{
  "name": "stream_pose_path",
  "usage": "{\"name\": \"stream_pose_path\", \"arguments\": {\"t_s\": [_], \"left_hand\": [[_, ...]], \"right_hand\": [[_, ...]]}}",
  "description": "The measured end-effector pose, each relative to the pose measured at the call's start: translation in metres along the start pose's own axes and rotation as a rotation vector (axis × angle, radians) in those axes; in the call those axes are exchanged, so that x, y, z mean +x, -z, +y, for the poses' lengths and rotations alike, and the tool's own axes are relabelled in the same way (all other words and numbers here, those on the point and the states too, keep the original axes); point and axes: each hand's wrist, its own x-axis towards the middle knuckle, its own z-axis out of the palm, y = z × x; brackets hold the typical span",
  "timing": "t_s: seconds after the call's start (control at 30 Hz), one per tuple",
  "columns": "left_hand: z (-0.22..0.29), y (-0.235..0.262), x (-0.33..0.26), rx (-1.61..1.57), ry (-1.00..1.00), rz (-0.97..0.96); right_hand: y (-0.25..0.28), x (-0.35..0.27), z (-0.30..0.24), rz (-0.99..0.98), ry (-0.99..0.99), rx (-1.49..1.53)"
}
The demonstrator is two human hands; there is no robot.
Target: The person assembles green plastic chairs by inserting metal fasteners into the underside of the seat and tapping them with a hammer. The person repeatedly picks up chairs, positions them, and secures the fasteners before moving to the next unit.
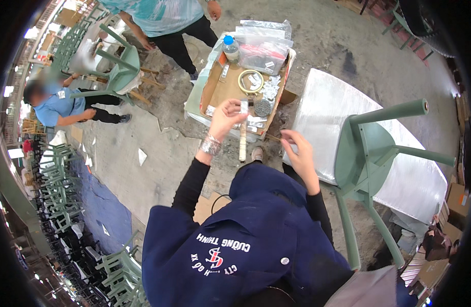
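My left hand [226,118] is raised over the near side of a shallow cardboard box [213,84]. Its thumb and fingertips pinch a small white label-like piece [244,106]. Just below that hand, a tool with a tape-wrapped handle [242,140], probably a hammer, sticks out over the box's near edge; its head is partly hidden. To the right, my right hand [301,156] hangs in the air with bent fingers and the thumb apart, nothing visible in it. A roll of yellowish tape [239,82], small white pieces [271,88] and a dark grey round pad [262,107] lie in the box.
A blue-capped bottle [230,48] and clear plastic bags [263,51] stand at the box's far end. On my right, a green chair [366,153] lies upside down on a wrapped silvery surface [317,112]. Two people work at the far left near another upturned chair [124,71]; stacked green chairs [59,176] line the left.
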Motion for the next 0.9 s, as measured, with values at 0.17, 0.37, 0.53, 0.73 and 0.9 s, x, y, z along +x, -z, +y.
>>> {"name": "stream_pose_path", "arguments": {"t_s": [0.17, 0.37, 0.53, 0.73, 0.9], "left_hand": [[0.036, -0.064, -0.047, -0.239, 0.201, -0.036], [0.038, -0.083, -0.054, -0.378, 0.231, 0.039], [0.024, -0.087, -0.05, -0.444, 0.29, -0.145], [0.013, -0.1, -0.034, -0.313, 0.367, -0.308], [0.02, -0.104, -0.026, -0.363, 0.376, -0.317]], "right_hand": [[-0.008, 0.047, -0.021, -0.111, 0.243, -0.079], [-0.002, 0.061, -0.017, -0.144, 0.199, 0.084], [0.001, 0.045, -0.006, -0.061, 0.041, 0.192], [0.01, 0.023, 0.018, 0.014, -0.134, 0.225], [0.005, 0.026, 0.005, 0.175, -0.092, 0.214]]}}
